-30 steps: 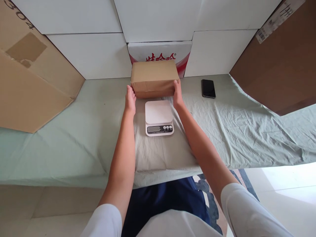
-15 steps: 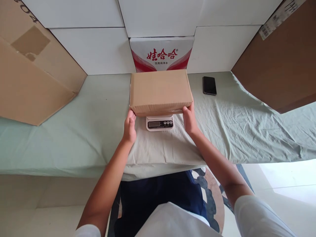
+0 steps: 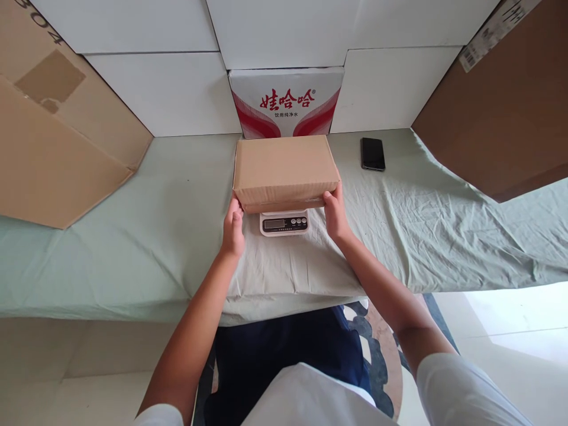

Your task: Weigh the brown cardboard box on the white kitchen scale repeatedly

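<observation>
At the centre of the frame a plain brown rectangular cardboard box (image 3: 285, 171) sits over a small white digital kitchen scale (image 3: 284, 223), hiding all but its display strip. The left hand (image 3: 233, 228) presses the box's lower left corner and the right hand (image 3: 336, 214) its lower right corner, so the box is clamped between them. Everything rests on a wrinkled pale green cloth (image 3: 421, 225). A black smartphone (image 3: 372, 154) lies well apart, right of the box. A white carton with red lettering (image 3: 286, 102) stands just behind the box.

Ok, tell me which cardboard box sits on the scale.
The small brown box between both hands, covering the scale; the big cartons lean at left and right.
</observation>
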Tool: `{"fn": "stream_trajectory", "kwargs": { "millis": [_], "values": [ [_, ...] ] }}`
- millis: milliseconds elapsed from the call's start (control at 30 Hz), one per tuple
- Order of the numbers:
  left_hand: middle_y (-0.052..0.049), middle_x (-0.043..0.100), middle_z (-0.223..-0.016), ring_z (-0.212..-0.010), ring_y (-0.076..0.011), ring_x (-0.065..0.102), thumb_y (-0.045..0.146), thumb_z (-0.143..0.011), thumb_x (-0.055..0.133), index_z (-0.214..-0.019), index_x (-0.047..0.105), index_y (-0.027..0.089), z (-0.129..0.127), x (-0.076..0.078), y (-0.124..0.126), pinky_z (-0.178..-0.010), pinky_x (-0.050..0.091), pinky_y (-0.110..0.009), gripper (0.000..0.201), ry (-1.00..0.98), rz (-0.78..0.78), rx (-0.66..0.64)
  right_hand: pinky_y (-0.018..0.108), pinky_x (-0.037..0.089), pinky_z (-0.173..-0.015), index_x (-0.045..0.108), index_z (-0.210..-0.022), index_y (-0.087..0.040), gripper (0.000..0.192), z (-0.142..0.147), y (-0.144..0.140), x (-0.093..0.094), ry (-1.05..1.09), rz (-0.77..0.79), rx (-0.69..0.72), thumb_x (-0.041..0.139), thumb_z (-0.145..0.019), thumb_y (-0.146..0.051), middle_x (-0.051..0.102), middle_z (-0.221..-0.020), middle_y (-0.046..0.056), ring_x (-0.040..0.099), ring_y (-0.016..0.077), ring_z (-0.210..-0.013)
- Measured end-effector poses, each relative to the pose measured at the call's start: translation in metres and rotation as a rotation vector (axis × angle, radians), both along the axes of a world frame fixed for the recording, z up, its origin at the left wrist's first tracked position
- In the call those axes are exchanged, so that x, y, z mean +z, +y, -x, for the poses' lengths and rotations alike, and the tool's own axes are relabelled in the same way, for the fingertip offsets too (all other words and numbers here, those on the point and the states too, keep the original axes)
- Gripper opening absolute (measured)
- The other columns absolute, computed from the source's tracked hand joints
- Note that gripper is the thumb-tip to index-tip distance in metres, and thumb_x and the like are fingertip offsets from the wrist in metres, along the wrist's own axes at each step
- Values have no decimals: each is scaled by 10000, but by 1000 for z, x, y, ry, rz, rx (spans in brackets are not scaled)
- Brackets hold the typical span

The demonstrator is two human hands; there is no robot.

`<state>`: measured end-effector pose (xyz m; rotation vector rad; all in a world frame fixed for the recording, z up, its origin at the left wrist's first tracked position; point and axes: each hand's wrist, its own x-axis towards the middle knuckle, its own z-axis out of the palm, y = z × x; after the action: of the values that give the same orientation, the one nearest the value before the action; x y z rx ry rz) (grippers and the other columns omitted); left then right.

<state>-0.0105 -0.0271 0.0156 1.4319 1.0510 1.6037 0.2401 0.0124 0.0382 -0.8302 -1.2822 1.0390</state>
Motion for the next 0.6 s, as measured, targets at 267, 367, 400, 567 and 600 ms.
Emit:
{"fn": "stream_trajectory", "kwargs": {
  "millis": [267,367,400,567,600],
  "values": [
    [-93,486,-1649,-1588,-313,370,841,-874,405,-1540,499,320,2,-1,5,-1286,351,-439,851,-8,18,1,503,166,-1397,297,-1583,-463,757,1,-1,2,-5,13,3,547,-886,-622,368,-1705,-95,202,235,-1657],
    [-86,497,-1642,-1589,-308,368,843,-871,410,-1534,506,327,2,-1,6,-1284,355,-435,846,-7,18,0,505,162,-1399,293,-1585,-458,761,1,-1,1,-7,15,0,539,-888,-637,344,-1717,-98,197,233,-1660],
    [-85,495,-1643,-1589,-309,367,845,-868,412,-1534,506,328,2,-1,6,-1285,353,-437,849,-6,19,-2,509,158,-1399,294,-1585,-456,763,1,-1,1,-11,16,-2,539,-887,-645,338,-1720,-98,196,235,-1662],
    [-89,501,-1638,-1589,-311,368,842,-866,426,-1522,520,331,2,-1,6,-1294,336,-443,836,-19,20,-12,503,147,-1403,314,-1578,-457,744,2,-2,2,-6,17,-3,542,-894,-640,326,-1725,-108,161,227,-1672],
    [-91,504,-1635,-1590,-312,364,838,-868,430,-1519,524,330,2,-2,6,-1295,334,-447,830,-24,19,-15,501,144,-1404,315,-1577,-459,737,2,-3,2,-4,15,-3,540,-897,-632,325,-1725,-109,158,226,-1672]
  ]
}}
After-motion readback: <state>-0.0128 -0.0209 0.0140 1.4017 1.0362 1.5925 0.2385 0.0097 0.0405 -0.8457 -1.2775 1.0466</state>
